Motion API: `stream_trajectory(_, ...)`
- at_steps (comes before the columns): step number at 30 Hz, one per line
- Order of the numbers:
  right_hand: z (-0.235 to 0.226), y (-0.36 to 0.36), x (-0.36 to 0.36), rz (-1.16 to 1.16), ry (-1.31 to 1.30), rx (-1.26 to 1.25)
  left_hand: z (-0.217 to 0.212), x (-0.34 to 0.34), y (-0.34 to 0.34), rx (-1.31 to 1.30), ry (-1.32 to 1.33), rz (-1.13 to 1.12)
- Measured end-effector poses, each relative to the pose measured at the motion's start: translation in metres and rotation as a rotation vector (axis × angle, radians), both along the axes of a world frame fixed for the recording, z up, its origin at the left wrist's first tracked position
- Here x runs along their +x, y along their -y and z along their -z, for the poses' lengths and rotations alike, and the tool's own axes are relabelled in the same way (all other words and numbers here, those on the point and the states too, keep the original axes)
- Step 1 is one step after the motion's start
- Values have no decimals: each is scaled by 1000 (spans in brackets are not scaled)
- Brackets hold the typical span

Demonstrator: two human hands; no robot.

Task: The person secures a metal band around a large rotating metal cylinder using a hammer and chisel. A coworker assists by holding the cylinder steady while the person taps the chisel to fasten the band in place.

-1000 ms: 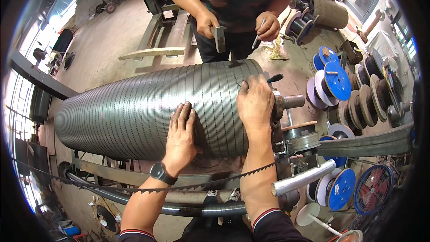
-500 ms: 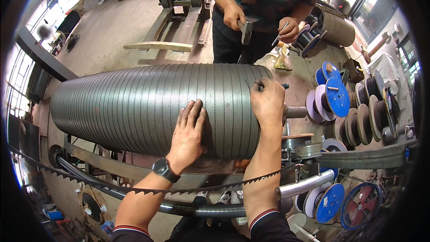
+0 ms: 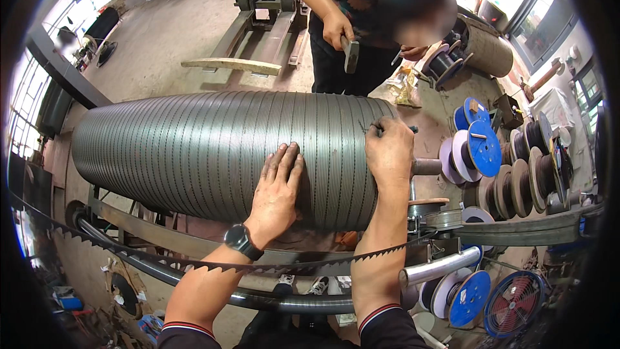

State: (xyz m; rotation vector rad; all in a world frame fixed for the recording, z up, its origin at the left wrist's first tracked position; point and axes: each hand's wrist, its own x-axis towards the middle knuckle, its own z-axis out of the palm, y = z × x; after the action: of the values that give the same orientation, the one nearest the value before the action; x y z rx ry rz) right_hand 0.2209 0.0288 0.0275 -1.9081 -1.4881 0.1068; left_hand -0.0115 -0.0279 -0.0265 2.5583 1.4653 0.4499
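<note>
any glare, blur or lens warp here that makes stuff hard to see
Head view: pale glare streaks the ribbed metal cylinder, its grooves still readable; head view: the barred window at left is washed out; head view: a soft smudge hides part of the co-worker; head view: corners go black and the fisheye seems to bulge the cylinder; head view: detail under the right hand's curled fingers is too dark.
</note>
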Motion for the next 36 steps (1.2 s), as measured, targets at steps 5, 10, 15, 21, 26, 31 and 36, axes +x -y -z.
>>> stream_trajectory(5,2,-2,2,-8,8,2,3,-1,0,15,20,1)
stream_trajectory(10,2,-3,2,-21,7,-5,0,-1,0,-12,45,-1)
stream_trajectory(15,0,-3,1,-14,35,-45,0,0,-1,6,32,5)
stream_trajectory(21,14,56,7,-43,264,149,5,-5,-1,23,30,-8)
stream_trajectory(26,51,102,-28,-96,-852,12,0,1,-1,5,27,15)
stream_trajectory(31,40,105,-71,-131,-352,205,-1,0,-2,-3,51,2)
stream_trajectory(36,43,143,-100,-211,-80,295,3,-1,-1,0,65,0)
